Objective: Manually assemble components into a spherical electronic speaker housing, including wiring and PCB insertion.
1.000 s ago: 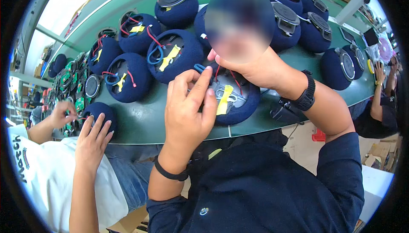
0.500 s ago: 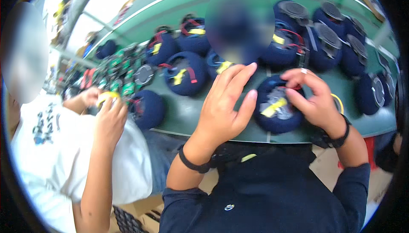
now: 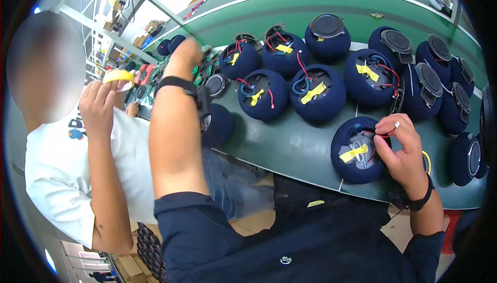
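My right hand [image 3: 402, 151] pinches a thin red-and-black wire between thumb and fingers; its small white connector [image 3: 397, 124] sticks out past the fingertips. That wire runs into an open navy fabric-covered round speaker housing [image 3: 342, 165] at the table's near edge. Inside the housing are a strip of yellow tape [image 3: 354, 153] and pale looped wires. My left arm stretches far to the left, and my left hand [image 3: 187, 51] is beside a pile of green circuit boards [image 3: 209, 58]. It is blurred and its fingers do not show.
Several similar housings [image 3: 318, 97] with wires and yellow tape stand on the green table [image 3: 290, 151]. More, capped with round black speakers [image 3: 429, 78], fill the right side. At left a co-worker's hand [image 3: 98, 104] holds a yellow tape roll [image 3: 118, 76]. A yellow ring [image 3: 426, 163] lies beside my right wrist.
My left hand has moved from beside the near housing far to the left, towards the boards. My right hand stays at the housing, the wire's white connector now showing. The view has shifted left.
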The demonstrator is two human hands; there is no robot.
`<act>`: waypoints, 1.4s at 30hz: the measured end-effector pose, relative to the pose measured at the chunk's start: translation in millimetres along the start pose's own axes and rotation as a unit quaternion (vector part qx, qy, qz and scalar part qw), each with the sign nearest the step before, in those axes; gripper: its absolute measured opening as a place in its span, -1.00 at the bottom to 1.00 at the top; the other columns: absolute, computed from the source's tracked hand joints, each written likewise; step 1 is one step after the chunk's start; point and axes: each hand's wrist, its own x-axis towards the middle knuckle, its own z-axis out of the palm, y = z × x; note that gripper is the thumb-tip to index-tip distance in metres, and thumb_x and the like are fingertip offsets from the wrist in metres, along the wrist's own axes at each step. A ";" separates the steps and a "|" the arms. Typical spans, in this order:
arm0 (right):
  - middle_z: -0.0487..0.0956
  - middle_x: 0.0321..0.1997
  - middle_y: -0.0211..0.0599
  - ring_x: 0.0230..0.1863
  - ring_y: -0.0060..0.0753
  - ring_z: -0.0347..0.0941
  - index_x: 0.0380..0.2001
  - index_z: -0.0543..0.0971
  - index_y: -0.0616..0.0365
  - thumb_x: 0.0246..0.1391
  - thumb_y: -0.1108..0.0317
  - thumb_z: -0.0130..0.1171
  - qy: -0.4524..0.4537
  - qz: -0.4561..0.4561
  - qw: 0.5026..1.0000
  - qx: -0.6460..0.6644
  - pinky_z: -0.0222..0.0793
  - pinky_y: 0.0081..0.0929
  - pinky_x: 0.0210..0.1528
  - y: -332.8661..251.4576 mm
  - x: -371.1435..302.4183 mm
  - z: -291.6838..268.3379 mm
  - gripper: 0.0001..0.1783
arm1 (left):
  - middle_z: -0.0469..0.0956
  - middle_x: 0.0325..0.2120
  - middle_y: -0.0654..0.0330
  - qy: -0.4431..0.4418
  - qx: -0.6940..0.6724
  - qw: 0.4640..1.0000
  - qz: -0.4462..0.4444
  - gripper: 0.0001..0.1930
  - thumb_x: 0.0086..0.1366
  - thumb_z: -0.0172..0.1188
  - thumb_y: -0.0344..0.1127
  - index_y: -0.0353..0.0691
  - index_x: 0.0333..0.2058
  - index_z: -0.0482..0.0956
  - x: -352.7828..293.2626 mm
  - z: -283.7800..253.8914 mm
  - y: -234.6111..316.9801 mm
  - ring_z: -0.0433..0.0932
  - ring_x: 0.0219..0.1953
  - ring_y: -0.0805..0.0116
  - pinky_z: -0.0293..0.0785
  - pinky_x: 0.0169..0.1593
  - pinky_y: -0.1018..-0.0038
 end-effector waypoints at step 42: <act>0.69 -0.15 -0.41 -0.13 -0.53 0.58 -0.10 0.74 0.18 0.28 0.33 0.48 -0.111 0.155 0.978 0.090 0.48 -0.47 -0.10 3.7 4.0 -28.3 -0.79 | 0.68 -0.21 0.13 0.182 -0.637 0.748 -0.034 -0.27 0.49 0.27 0.37 -0.24 0.22 0.65 -77.1 -30.4 -29.3 0.71 -0.25 0.45 0.70 -0.22 0.50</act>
